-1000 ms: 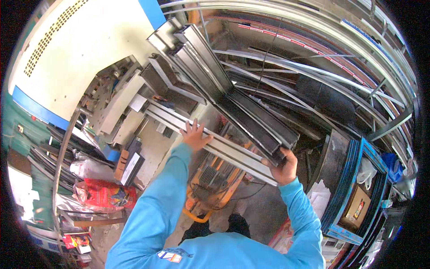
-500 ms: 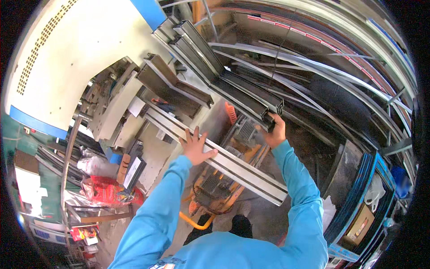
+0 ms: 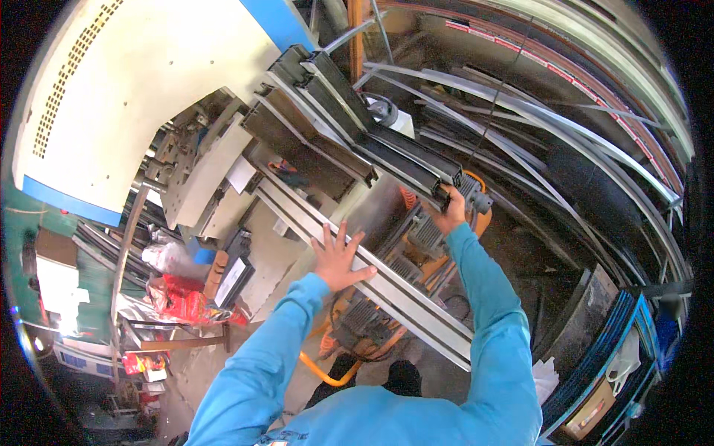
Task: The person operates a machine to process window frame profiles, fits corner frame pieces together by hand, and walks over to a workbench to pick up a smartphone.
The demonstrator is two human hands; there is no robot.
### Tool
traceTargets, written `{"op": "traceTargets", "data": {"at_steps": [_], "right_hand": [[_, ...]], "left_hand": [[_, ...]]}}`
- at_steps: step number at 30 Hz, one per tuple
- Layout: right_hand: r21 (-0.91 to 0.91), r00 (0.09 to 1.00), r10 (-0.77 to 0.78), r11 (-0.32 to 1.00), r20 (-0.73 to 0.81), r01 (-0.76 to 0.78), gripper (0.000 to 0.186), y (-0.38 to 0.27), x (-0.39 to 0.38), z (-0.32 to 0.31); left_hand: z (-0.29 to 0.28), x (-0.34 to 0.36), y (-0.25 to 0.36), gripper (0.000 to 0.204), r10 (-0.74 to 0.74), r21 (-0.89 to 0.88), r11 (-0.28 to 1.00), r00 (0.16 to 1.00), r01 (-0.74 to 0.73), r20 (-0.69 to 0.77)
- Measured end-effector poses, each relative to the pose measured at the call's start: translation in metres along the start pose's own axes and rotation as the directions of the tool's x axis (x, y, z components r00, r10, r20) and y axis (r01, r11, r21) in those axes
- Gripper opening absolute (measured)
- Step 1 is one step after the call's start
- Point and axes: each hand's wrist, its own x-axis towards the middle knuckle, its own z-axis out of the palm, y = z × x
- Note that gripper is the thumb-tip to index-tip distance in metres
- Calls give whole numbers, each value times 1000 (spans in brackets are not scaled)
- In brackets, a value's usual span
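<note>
My left hand (image 3: 339, 260) lies with fingers spread across a long silver metal rail (image 3: 413, 318), which runs diagonally from beside the pale machine toward my lower right. My right hand (image 3: 451, 209) is closed round the near end of dark, L-shaped metal profiles (image 3: 401, 169), whose upright arms rise toward the top centre. Just left of these is a brown angled profile piece (image 3: 283, 131). Under the rail and the profiles stands an orange wheeled machine (image 3: 431, 239) with finned housings and hoses.
A large cream-and-blue machine (image 3: 119, 89) fills the upper left. Racks of long metal strips (image 3: 520, 111) curve along the right. Blue-edged frames (image 3: 617, 342) stand at lower right, red bags (image 3: 178, 297) and scrap at lower left. An orange tube handle (image 3: 327, 372) sits by my feet.
My right hand and the dark profiles have moved farther from me, uncovering more of the orange machine. The silver rail and my left hand on it sit lower in the view.
</note>
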Motion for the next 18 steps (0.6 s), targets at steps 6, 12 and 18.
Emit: {"op": "traceTargets", "data": {"at_steps": [6,12,18], "right_hand": [[130,996,53,991,-77,-42,37,19,70,1],[188,1000,22,982,-5,-21,28,48,114,-13],[195,994,-21,980,-106,42,24,78,144,4]], "left_hand": [[-4,-1,-3,91,-23,-1,1000,1000,23,-8],[-4,1,0,91,5,-55,998,1000,-3,30],[-13,-4,0,88,-9,-86,996,999,13,51]]}}
